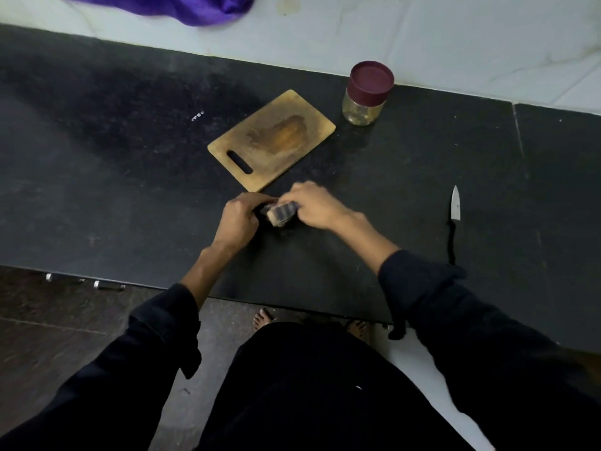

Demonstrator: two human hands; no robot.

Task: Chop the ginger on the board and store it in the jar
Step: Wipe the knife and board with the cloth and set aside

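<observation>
A wooden cutting board (271,139) with a slot handle lies on the black counter, its middle stained brown and bare. Behind its right corner stands a clear jar (364,99) with a maroon lid, closed. A small knife (456,206) with a dark handle lies on the counter to the right. My left hand (240,216) and my right hand (317,203) meet in front of the board, both gripping a small striped, beige and dark object (282,213); blur hides what it is.
The black counter (130,157) ends at a white tiled wall behind. A purple cloth (182,4) lies at the back left. Something small and white (197,116) sits left of the board. The counter's front edge runs just below my forearms.
</observation>
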